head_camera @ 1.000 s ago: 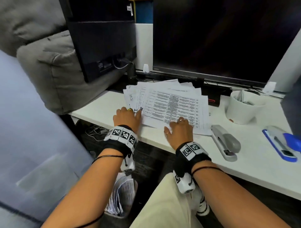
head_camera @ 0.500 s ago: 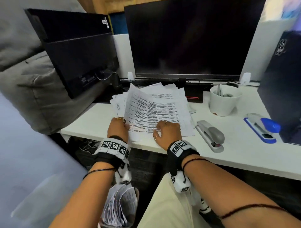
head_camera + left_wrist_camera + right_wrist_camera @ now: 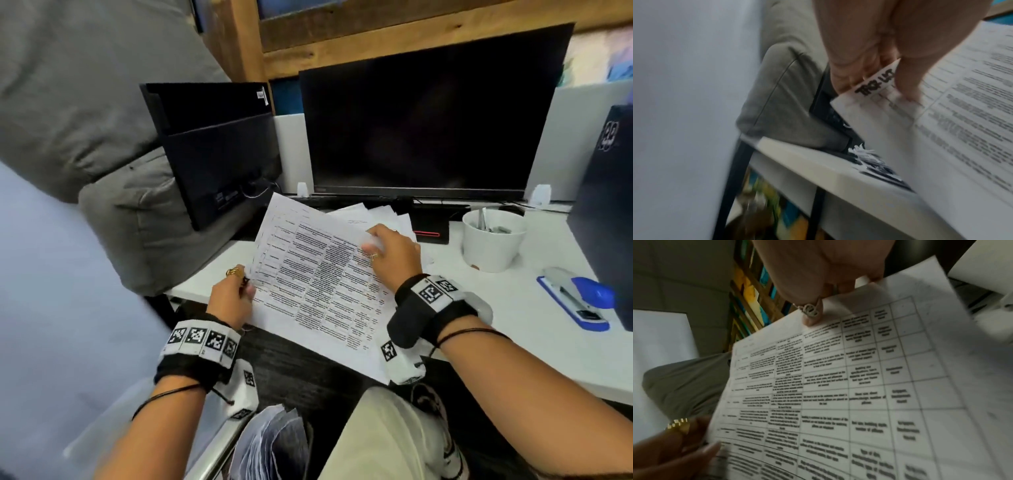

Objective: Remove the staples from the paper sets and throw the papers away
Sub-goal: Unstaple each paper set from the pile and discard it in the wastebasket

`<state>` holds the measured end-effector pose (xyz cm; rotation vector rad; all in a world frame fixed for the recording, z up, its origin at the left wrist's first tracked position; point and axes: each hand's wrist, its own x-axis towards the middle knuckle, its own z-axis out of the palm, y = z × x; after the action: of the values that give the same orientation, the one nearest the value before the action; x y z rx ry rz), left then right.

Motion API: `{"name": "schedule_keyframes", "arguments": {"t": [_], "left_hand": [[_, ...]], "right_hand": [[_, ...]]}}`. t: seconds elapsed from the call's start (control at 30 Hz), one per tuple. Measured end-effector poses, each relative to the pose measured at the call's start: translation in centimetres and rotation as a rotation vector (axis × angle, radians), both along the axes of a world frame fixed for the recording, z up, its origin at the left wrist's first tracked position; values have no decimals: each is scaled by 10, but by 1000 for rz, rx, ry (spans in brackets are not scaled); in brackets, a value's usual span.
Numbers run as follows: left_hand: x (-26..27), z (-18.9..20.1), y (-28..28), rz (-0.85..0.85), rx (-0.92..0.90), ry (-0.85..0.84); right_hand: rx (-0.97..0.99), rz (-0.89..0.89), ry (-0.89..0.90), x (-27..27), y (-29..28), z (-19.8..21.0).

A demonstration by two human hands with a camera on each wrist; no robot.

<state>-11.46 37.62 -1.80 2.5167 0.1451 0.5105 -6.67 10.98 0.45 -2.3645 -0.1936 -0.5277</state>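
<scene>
A white printed paper set with a black-ruled table is held tilted above the near edge of the white desk, between both hands. The left hand, wearing a gold ring, pinches the set's near left corner between thumb and curled fingers. The right hand grips the far right edge, fingers curled over the sheet. More loose white papers lie on the desk behind, before the black monitor. A bin of discarded papers stands below, beside the person's knee.
</scene>
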Motion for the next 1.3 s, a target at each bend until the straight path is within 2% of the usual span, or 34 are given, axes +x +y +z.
{"name": "schedule_keyframes", "arguments": {"t": [0.07,0.2,0.33,0.4,0.47,0.53,0.6,0.67,0.77,0.83,0.9,1.0,1.1,1.17,1.3], "left_hand": [[-2,5,-5,-100,8,-98],[-13,31,-22,-302,253,-353],[-23,50,-41,-359,573,-353],[-28,46,-41,-430,553,-300],[-37,41,-39,-457,494,-264],[-43,39,-38,-451,491,-263],[-47,41,-41,-433,512,-249],[-48,44,-46,-427,527,-236],[-50,48,-50,-458,531,-211],[-51,49,-52,-519,514,-218],[-52,51,-54,-558,511,-248],[-55,56,-55,-538,497,-205],[-58,59,-59,-528,506,-192],[-59,60,-63,-524,517,-170],[-64,63,-68,-515,533,-145]], "right_hand": [[63,19,-12,-10,-6,-1],[-99,73,-66,-38,-18,0],[-5,217,-23,-54,-31,-1],[42,312,61,-54,-40,-4],[-2,321,125,-51,-53,-5],[-152,150,143,-40,-72,-10],[-301,-143,193,-30,-93,-13],[-379,-307,370,-28,-105,-14],[-521,-172,650,-37,-106,-12],[-614,-72,682,-40,-107,-12],[-662,-75,682,-39,-107,-13],[-153,-218,647,-34,-99,1],[248,-228,467,-37,-81,30],[497,-111,341,-45,-62,46],[944,182,221,-78,-6,54]]}}
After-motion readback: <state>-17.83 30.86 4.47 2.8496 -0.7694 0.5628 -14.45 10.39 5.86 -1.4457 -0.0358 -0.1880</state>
